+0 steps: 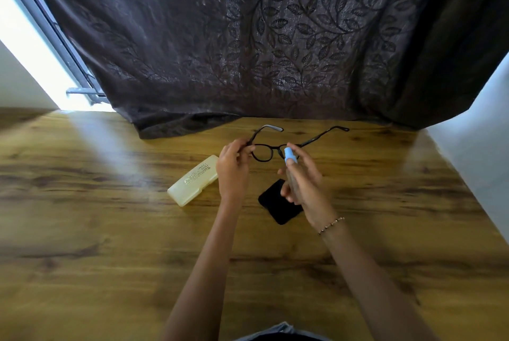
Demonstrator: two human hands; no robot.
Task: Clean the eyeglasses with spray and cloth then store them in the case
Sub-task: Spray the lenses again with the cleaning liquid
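Observation:
Black-framed eyeglasses [264, 153] are held above the wooden table [110, 230] with their temples unfolded and pointing away from me. My left hand [232, 170] pinches the frame at its left hinge. My right hand [304, 183] grips a small clear spray bottle with a light blue top [289, 154], the nozzle close to the right lens, which it partly hides. A black cleaning cloth [276, 205] lies flat on the table under my right hand. The pale yellow translucent case [192, 184] lies closed to the left of my left hand.
A dark leaf-patterned curtain [275, 37] hangs behind the table and drapes onto its far edge. A bright window with a metal frame [82, 91] is at the far left. A white wall [482, 161] borders the table on the right.

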